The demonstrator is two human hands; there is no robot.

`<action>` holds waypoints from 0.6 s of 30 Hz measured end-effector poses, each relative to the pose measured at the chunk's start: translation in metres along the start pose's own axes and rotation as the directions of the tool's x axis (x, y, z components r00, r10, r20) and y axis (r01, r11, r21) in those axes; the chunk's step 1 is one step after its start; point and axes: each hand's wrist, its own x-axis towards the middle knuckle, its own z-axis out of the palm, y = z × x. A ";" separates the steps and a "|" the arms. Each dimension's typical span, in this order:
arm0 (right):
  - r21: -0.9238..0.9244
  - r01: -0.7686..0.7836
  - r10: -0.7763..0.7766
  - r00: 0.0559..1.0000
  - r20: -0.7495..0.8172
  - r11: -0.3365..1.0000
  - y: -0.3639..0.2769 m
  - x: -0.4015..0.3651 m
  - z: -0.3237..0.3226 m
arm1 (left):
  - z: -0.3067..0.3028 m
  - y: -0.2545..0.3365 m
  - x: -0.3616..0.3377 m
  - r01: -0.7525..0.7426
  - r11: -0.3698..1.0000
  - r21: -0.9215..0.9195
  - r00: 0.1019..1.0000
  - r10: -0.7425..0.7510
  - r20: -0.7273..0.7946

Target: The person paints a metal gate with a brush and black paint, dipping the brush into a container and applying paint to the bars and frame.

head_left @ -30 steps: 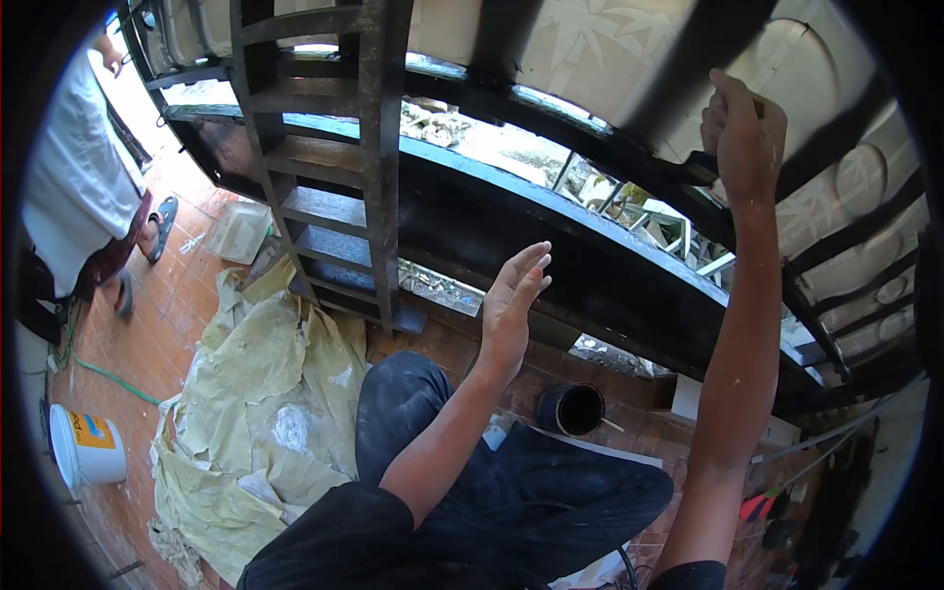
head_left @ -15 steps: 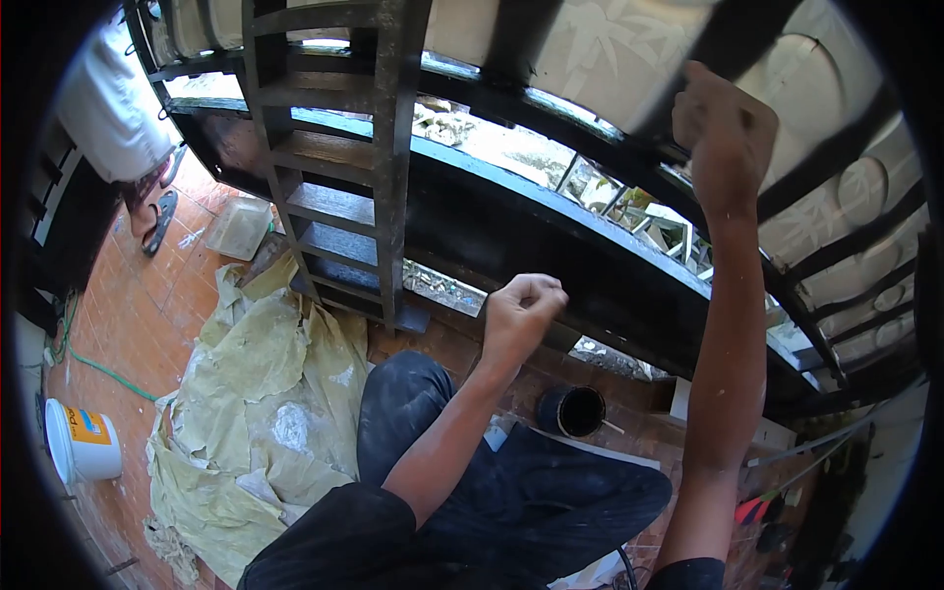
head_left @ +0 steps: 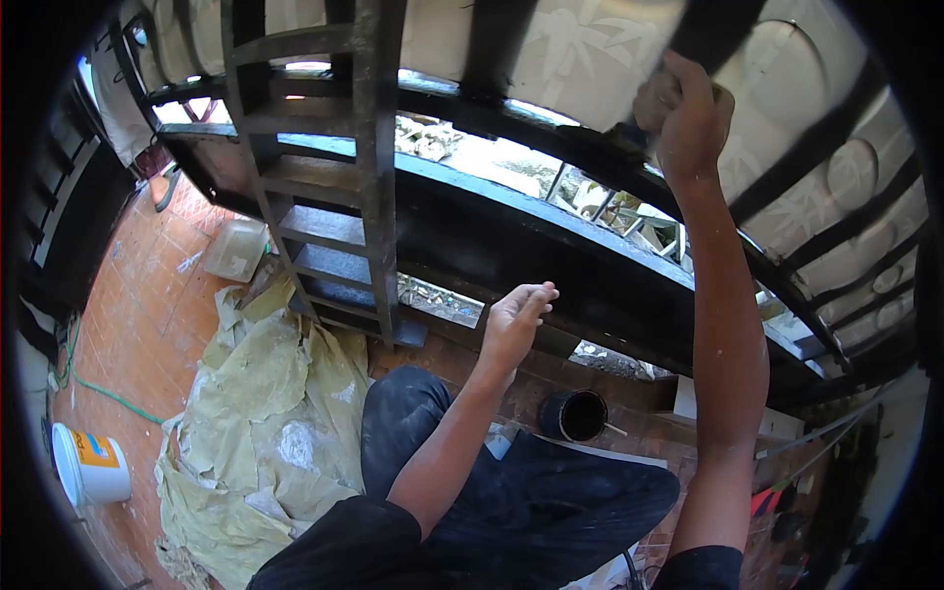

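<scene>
My right hand is raised at the black metal gate, its fingers curled closed beside a dark upright bar. A dark, blurred shape shows just below those fingers; what the hand holds cannot be made out. My left hand hovers above my knees, in front of the gate's lower panel. Its fingers and thumb are drawn together, with nothing visible between them. On the tiles beyond my folded leg stands a dark-coated can with blackish contents and a thin light stick at its rim.
A ladder-like black frame rises at left against the gate. Crumpled yellowish sheeting covers tiles beside my knee. A white bucket, a green hose and a clear plastic tub lie leftward. Another person's foot shows at upper left.
My right hand has shifted left and slightly up along the gate. My left hand's fingers have loosened from a fist into a pinch. The person at upper left has moved farther away.
</scene>
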 end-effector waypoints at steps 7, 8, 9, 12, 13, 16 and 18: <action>-0.227 -0.143 0.093 0.971 -0.218 0.963 -0.057 -0.026 -0.119 | -0.002 -0.003 0.000 -0.008 0.998 -0.070 1.000 0.007 -0.015; -0.267 -0.124 0.071 0.977 -0.200 0.956 -0.065 -0.033 -0.137 | -0.001 -0.002 0.000 0.000 0.998 -0.058 1.000 -0.002 -0.022; -0.280 -0.120 0.059 0.975 -0.216 0.953 -0.075 -0.038 -0.150 | 0.000 -0.001 0.000 0.003 0.999 -0.046 0.999 -0.004 -0.033; -0.519 -0.249 0.073 0.939 -0.335 0.818 -0.098 -0.055 -0.189 | -0.001 -0.002 0.000 -0.021 1.000 -0.010 0.999 0.020 -0.041; -0.527 -0.243 0.062 0.939 -0.337 0.815 -0.105 -0.059 -0.206 | -0.001 -0.001 0.000 -0.028 1.000 0.002 0.998 0.028 -0.059; -0.787 -0.303 0.045 0.942 -0.331 0.538 -0.122 -0.066 -0.271 | 0.002 -0.001 0.001 -0.054 0.998 0.029 0.996 0.056 -0.063; -0.947 -0.183 0.003 0.982 -0.189 0.265 -0.124 -0.077 -0.307 | 0.006 -0.003 0.000 -0.053 0.998 0.036 0.998 0.055 -0.043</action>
